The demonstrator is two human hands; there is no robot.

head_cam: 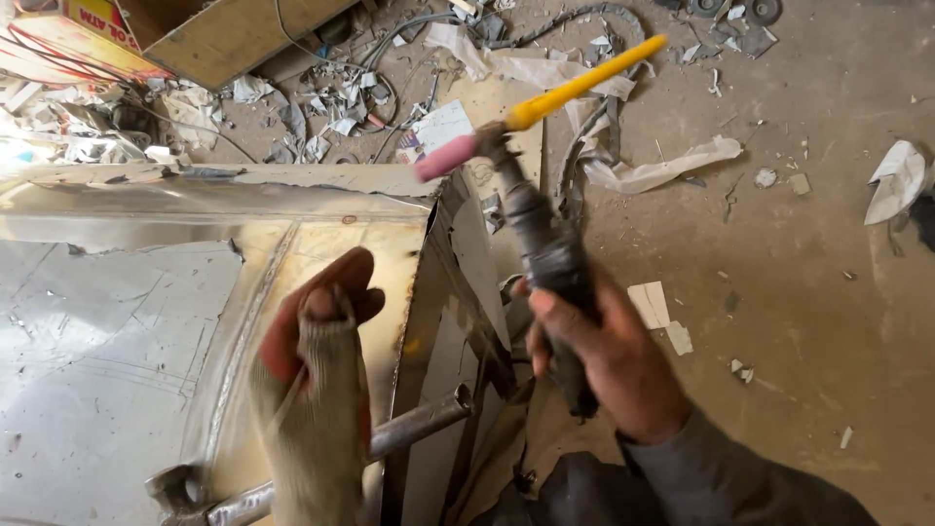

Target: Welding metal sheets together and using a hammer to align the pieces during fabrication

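Observation:
My right hand (604, 356) grips the dark taped handle of a welding torch (545, 244). The torch has a pink ceramic nozzle (446, 158) pointing left and a yellow back cap (589, 83) slanting up to the right. My left hand (317, 390) wears a worn knitted glove with a red fingertip and pinches a thin filler rod (287, 397). It hovers over a shiny sheet-metal body (127, 321) with a weld seam running along its curved panel. The nozzle is above the panel's right edge, apart from the metal.
A metal pipe (414, 429) lies under my left wrist by the panel's edge. Paper scraps, cables and rubbish (331, 107) litter the dusty concrete floor (808, 292) behind the workpiece. A wooden box (224, 34) stands at the top left.

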